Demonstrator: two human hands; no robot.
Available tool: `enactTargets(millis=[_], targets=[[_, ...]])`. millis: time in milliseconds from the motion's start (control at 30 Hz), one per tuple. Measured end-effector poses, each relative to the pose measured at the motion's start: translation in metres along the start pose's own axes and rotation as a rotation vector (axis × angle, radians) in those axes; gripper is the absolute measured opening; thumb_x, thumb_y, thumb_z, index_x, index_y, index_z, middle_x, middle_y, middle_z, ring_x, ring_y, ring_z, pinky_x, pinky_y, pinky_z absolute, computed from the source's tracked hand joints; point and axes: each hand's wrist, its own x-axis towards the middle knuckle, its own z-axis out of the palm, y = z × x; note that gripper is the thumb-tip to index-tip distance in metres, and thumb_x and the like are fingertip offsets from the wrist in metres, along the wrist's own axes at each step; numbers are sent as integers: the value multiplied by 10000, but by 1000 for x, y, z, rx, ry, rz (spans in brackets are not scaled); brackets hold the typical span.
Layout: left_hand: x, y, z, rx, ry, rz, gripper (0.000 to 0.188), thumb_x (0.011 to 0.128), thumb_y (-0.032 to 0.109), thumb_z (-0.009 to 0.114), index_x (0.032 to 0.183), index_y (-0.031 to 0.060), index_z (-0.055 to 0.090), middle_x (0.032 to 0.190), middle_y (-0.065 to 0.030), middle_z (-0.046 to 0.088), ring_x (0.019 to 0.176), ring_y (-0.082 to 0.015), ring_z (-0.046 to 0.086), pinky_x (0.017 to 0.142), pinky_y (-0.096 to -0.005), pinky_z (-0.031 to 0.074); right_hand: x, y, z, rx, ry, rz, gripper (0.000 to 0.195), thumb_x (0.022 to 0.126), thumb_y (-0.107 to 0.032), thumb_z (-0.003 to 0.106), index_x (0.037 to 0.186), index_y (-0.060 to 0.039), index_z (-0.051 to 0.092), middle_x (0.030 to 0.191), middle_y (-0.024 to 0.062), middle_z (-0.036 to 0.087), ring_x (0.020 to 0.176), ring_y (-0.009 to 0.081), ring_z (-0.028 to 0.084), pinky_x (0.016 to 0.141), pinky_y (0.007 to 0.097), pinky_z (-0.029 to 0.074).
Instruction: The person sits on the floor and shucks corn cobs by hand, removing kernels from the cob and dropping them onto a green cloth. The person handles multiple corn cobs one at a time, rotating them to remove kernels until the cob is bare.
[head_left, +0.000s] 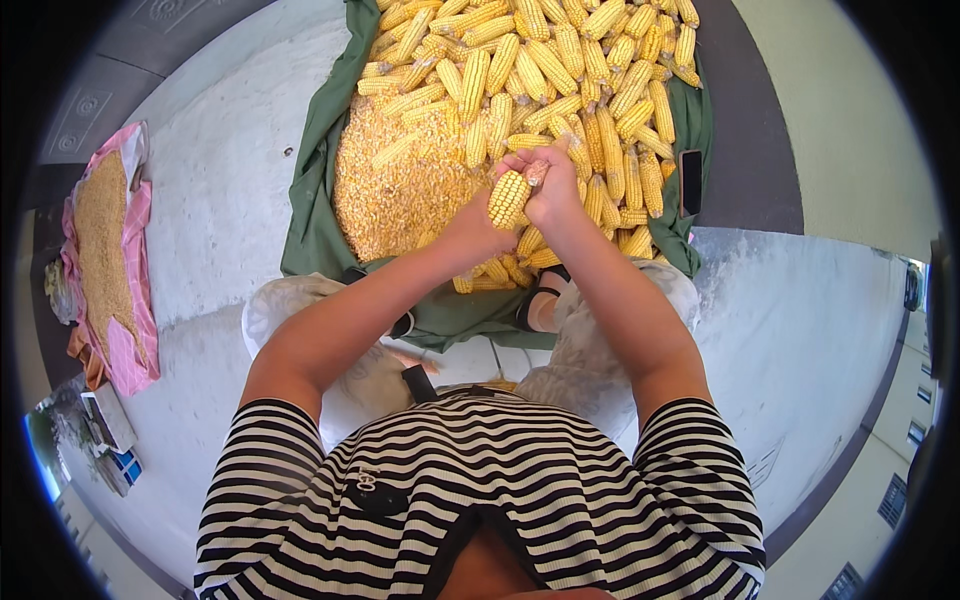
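Both hands meet above a heap of dried yellow corn cobs (551, 64). My left hand (480, 225) is closed around an ear of corn (509, 199) still covered in kernels. Close against it, my right hand (553, 184) grips a bare reddish corncob (536, 172), whose end shows between the fingers. Loose corn kernels (405, 187) lie in a wide pile to the left of the hands. Kernels and cobs rest on a green cloth (311, 202) with bunched edges. More cobs lie below the hands, near the feet.
A dark phone (690, 184) lies at the cloth's right edge. Sandalled feet (541, 307) stand at the cloth's near side, between the knees. Far left, a pink checked cloth (142, 300) holds a long pile of grain (103, 240) on the concrete floor (217, 172).
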Motion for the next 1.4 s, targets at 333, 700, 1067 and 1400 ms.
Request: enactTargets(millis=[333,700,1067,1400], targets=[[-6,5,0,183,79,6,632,707,164,692,1255,-47,460,957,-188,650,832,-283,660,754,-366,528,-2,20,7,-101,-29,-72,110,852,-142,514,810,-41,502,715,134,556,682,287,587,686,452,531],[1,11,-1,178,2,-67,644,708,183,713,1258,-38,461,923,-180,652,794,-259,656,731,-376,525,12,11,-8,49,39,7,171,852,-170,530,837,-4,566,795,169,605,723,321,602,716,453,534],[6,-4,9,350,86,12,561,712,233,715,1101,-97,484,908,-236,636,832,-330,651,758,-423,506,0,16,-2,-626,30,-241,95,837,-83,608,814,6,632,742,112,652,718,189,588,735,325,468],[13,-19,17,786,44,-93,535,754,251,698,1106,-58,440,872,-234,649,824,-405,659,751,-477,513,42,41,-29,-306,234,-66,197,906,-136,629,948,49,575,702,122,607,653,242,592,697,389,487]])
